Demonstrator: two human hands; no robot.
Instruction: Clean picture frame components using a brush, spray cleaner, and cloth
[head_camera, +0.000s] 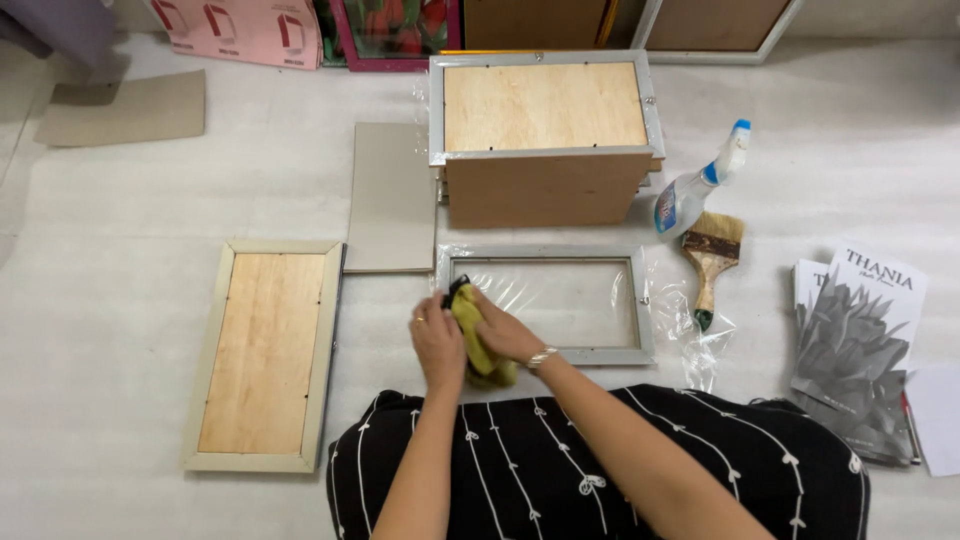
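I am bunching the yellow-green cloth (478, 340) between both hands: my left hand (436, 345) is closing its grip around the near side, my right hand (505, 335) clamping it from the far side, so the wad stays firm. It is pressing on the near-left corner of the grey empty frame (545, 355), lying flat on the floor in clear plastic wrap (690, 330). Off right of my right-hand grip, a spray bottle (695, 190) and brush (712, 262) are lying within reach.
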